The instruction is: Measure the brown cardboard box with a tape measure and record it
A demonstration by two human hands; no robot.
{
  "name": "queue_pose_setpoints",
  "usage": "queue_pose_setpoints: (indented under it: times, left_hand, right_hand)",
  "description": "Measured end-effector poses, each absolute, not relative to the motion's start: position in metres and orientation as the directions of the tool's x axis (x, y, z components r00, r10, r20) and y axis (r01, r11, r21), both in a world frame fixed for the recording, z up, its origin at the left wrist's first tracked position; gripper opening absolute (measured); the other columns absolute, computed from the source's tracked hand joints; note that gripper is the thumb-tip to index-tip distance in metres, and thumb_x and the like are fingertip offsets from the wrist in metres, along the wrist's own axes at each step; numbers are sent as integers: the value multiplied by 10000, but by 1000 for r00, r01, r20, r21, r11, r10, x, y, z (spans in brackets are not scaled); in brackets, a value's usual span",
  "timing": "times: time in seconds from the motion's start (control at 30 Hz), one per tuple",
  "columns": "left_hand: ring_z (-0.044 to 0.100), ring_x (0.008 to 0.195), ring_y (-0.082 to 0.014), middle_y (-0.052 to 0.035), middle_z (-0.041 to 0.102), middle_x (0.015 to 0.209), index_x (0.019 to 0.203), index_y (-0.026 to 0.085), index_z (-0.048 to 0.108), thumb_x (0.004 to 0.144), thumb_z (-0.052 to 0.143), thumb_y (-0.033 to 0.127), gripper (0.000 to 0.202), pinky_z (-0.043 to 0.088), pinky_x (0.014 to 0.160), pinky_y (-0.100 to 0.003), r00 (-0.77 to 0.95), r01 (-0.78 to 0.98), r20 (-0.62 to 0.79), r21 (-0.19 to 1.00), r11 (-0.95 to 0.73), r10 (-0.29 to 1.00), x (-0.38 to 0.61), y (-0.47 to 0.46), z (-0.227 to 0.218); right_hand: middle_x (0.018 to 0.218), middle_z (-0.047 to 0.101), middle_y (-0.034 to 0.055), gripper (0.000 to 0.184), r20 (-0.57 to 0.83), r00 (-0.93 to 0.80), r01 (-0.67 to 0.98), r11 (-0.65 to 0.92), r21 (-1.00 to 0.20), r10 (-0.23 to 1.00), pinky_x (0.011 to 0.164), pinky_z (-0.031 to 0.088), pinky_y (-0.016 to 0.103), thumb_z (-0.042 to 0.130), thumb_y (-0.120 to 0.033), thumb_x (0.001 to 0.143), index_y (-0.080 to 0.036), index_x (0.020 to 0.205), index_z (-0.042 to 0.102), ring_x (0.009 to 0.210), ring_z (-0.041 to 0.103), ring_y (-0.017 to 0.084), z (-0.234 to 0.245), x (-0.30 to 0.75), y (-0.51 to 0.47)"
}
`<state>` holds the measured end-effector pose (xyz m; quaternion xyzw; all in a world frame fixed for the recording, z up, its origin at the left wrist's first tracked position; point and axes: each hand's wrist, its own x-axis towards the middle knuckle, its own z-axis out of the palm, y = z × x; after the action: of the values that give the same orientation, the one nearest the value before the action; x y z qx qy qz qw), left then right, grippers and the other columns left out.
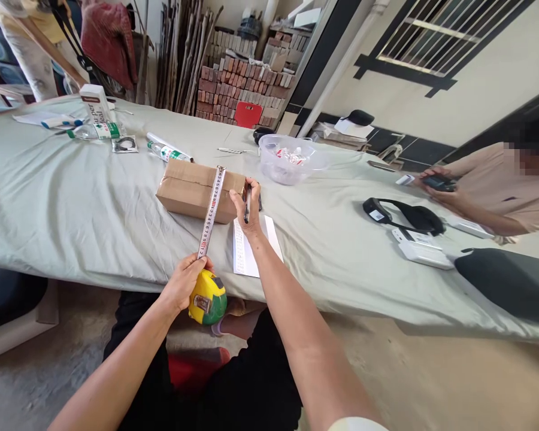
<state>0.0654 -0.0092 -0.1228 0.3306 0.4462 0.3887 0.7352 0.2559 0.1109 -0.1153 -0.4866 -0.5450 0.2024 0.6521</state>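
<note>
A brown cardboard box (186,190) lies on the cloth-covered table (63,203). A white measuring tape blade (211,209) runs from the box's far edge back over its top toward me. My left hand (184,281) grips the yellow-green tape measure case (208,297) at the table's near edge. My right hand (245,203) rests against the box's right end with a dark pen (247,203) held in its closed fingers. A white sheet of paper (247,248) lies just under the right wrist.
A clear plastic bowl (287,157) and a bottle (168,152) stand behind the box; a carton (99,111) sits far left. At the right a seated person holds a device (438,182), with a black headset (404,215) and white boxes (424,251) nearby. Bricks (238,84) are stacked beyond.
</note>
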Motion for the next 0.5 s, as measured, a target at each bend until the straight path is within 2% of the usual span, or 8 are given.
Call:
queue_pose_setpoints:
  times: [0.1, 0.37, 0.5]
  left_hand:
    - [563, 536, -102, 1, 624, 610, 666, 156, 612, 592, 760, 412, 305, 445, 507, -193, 280, -266, -393, 845, 464, 876, 66, -9, -120]
    - [574, 557, -111, -8, 629, 604, 670, 152, 616, 587, 759, 411, 307, 451, 520, -194, 271, -245, -400, 851, 465, 876, 66, -16, -120]
    - [560, 538, -106, -5, 620, 593, 660, 153, 607, 588, 743, 410, 300, 439, 505, -193, 243, -221, -398, 865, 450, 884, 68, -17, -121]
  right_hand:
    - [1180, 524, 84, 588, 516, 320, 292, 436, -851, 794, 872, 514, 373, 605, -593, 794, -261, 1207, 349, 998, 588, 199, -116, 254, 105]
    - [1213, 494, 103, 606, 536, 323, 294, 456, -840, 780, 900, 495, 365, 605, -601, 783, -251, 1203, 344, 1108, 540, 224, -117, 252, 104]
    - [1221, 500, 105, 615, 530, 329, 294, 449, -844, 781, 973, 471, 398, 612, -597, 777, -253, 1208, 342, 1122, 543, 229, -119, 253, 108]
